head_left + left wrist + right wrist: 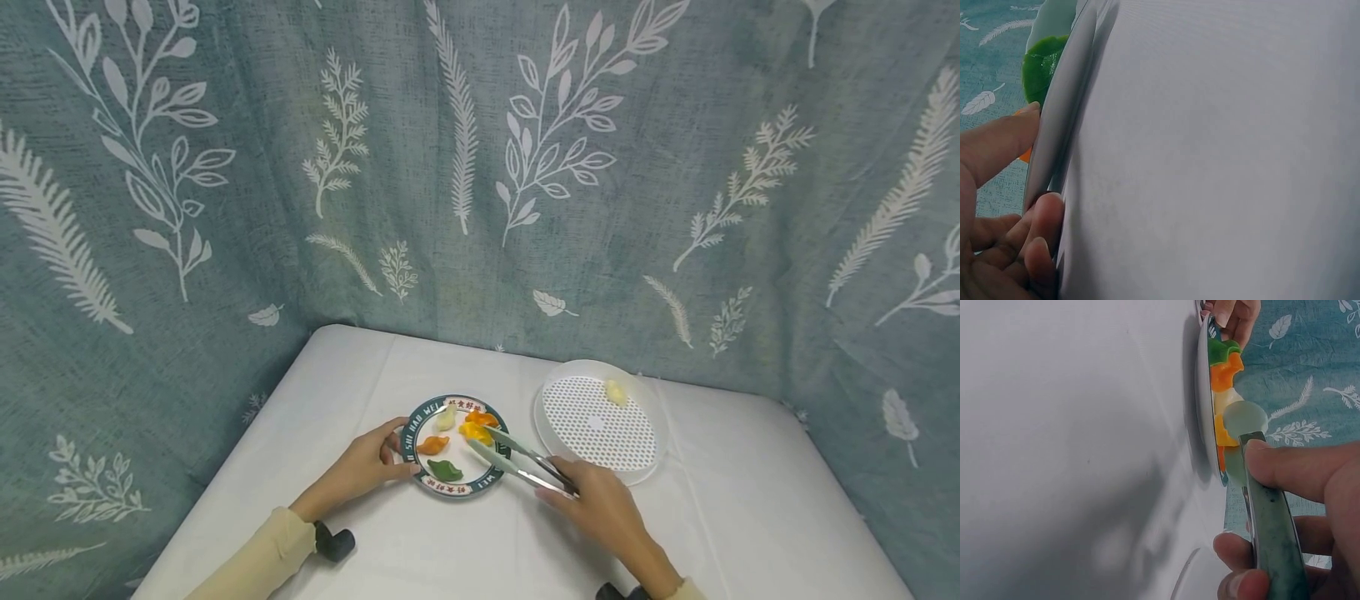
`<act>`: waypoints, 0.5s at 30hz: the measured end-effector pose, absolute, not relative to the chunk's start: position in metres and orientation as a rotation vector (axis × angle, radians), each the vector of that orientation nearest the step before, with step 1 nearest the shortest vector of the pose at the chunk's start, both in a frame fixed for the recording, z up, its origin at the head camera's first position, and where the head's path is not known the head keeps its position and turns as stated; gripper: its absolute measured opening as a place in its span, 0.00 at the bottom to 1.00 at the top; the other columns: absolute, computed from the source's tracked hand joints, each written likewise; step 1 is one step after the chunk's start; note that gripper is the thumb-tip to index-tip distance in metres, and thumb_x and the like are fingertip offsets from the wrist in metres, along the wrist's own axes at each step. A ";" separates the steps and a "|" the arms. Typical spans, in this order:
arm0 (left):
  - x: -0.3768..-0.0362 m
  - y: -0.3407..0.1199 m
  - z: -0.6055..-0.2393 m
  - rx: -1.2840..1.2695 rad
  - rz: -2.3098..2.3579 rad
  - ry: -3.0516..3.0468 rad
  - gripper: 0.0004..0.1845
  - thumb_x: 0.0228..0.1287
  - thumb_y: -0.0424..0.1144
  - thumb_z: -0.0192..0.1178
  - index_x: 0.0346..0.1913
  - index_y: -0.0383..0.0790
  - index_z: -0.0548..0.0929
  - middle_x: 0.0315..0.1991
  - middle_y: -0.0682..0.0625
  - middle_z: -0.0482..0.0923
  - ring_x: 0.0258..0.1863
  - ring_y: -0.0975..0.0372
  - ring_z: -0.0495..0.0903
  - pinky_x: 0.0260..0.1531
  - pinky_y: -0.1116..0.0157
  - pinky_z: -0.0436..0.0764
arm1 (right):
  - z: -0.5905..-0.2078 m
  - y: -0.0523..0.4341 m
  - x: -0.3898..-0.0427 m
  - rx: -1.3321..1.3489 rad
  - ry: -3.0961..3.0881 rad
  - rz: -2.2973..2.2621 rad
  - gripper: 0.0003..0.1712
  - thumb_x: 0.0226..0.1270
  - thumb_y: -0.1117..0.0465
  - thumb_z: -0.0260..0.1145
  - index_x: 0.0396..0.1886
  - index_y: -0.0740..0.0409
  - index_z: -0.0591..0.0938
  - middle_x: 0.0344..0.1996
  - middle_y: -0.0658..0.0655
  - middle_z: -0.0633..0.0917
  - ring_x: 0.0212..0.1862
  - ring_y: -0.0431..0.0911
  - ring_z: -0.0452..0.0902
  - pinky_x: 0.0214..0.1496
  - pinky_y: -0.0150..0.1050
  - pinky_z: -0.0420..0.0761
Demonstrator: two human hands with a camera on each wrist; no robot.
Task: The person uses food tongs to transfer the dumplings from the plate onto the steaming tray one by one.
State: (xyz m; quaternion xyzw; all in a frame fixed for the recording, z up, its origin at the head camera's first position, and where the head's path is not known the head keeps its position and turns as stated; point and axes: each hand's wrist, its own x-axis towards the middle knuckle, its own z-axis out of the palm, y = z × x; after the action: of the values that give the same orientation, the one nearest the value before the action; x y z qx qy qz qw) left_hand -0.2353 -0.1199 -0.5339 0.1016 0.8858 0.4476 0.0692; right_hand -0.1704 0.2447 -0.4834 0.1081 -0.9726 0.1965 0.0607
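My left hand (367, 460) holds the left rim of a round plate (491, 477) with a dark teal lettered border. In the left wrist view the thumb lies over the rim and the other fingers are curled beneath. On the plate lie a green dumpling (445, 471), an orange dumpling (432, 446), a cream dumpling (446, 417), a yellow dumpling (474, 432) and a deeper orange dumpling (483, 418). My right hand (600, 504) grips metal tongs (1272, 531) with grey-green tips. Those tips are spread at the yellow dumpling, overlapping it in the head view.
Right of the plate stands a round white steamer tray (577, 446) with a perforated base. A pale yellow dumpling (616, 392) sits near its back edge. A white cloth (450, 550) covers the table, and a teal leaf-patterned curtain (465, 275) hangs behind and at both sides.
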 end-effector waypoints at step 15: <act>-0.235 -0.120 -0.534 0.309 1.353 2.674 0.46 0.54 0.46 0.80 0.75 0.41 0.70 0.38 0.56 0.76 0.31 0.62 0.72 0.30 0.65 0.71 | -0.485 0.235 -0.179 0.341 -2.947 0.584 0.30 0.59 0.42 0.78 0.58 0.51 0.88 0.17 0.41 0.69 0.23 0.38 0.63 0.27 0.36 0.64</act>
State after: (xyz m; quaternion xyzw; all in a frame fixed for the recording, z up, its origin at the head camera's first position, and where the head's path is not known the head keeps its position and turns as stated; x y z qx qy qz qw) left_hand -0.2348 -0.1199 -0.5343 0.1024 0.8857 0.4482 0.0644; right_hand -0.1792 0.2354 -0.4853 0.1126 -0.9730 0.1928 0.0589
